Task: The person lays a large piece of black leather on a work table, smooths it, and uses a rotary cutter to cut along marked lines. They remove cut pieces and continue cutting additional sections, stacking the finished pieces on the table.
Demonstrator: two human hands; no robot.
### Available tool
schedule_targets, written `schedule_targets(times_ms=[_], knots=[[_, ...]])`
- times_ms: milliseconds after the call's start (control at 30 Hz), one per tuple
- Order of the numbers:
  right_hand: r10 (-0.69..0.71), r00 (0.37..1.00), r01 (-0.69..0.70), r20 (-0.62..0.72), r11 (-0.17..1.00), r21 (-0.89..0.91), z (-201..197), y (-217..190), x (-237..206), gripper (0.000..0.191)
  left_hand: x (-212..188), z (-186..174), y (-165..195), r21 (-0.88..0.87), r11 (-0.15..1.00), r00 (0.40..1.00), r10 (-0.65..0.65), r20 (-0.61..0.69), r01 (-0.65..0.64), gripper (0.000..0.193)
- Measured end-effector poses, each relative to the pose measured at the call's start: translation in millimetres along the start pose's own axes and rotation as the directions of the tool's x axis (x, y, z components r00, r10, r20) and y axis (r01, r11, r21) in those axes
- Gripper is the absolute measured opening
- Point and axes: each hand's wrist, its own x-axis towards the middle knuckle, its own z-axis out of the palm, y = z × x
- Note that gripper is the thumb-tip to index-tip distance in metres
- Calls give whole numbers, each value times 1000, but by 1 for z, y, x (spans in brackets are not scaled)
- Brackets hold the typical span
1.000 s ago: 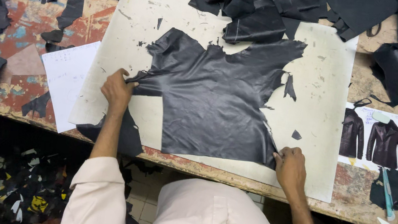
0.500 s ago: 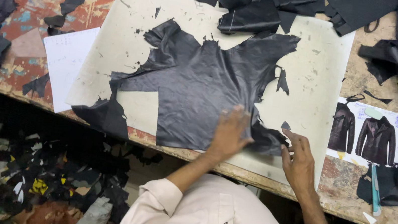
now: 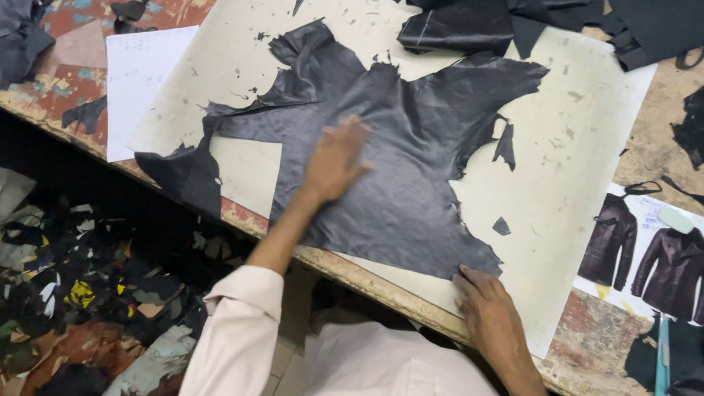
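While the black leather hide (image 3: 392, 163) lies spread over the pale cutting board (image 3: 571, 162) near the front edge of the table (image 3: 616, 383), the left hand (image 3: 334, 160) now rests flat on its middle, fingers together and pressing down; half a second ago that hand was over by the hide's right front corner, and a second ago it was at the left edge. It looks like a smoothing pass across the surface. The right hand (image 3: 487, 304) stays at the hide's right front corner, fingertips pinning the edge against the board, clamped on nothing. A white sheet of paper (image 3: 138, 78) lies beside the board's left edge. A printed picture of two dark jackets (image 3: 658, 254) sits toward the table's right end, with a light blue pen (image 3: 663, 362) just in front of it. More black leather pieces (image 3: 482, 17) are heaped along the far edge. No containers are in view; scraps (image 3: 47, 277) litter the floor below.
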Motion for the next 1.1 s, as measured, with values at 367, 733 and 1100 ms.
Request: schedule_targets(times_ms=[367, 733, 1100], knots=[[-315, 919, 296, 236, 949, 110, -17, -1, 93, 83, 36, 24, 16, -114, 927, 850, -374, -370, 358, 69], [-372, 922, 387, 112, 863, -325, 29, 74, 328, 83, 80, -1, -56, 10, 951, 915, -294, -277, 309, 72], [-49, 999, 50, 6, 984, -170, -61, 193, 346, 81, 84, -15, -53, 22, 881, 803, -421, -421, 473, 73]])
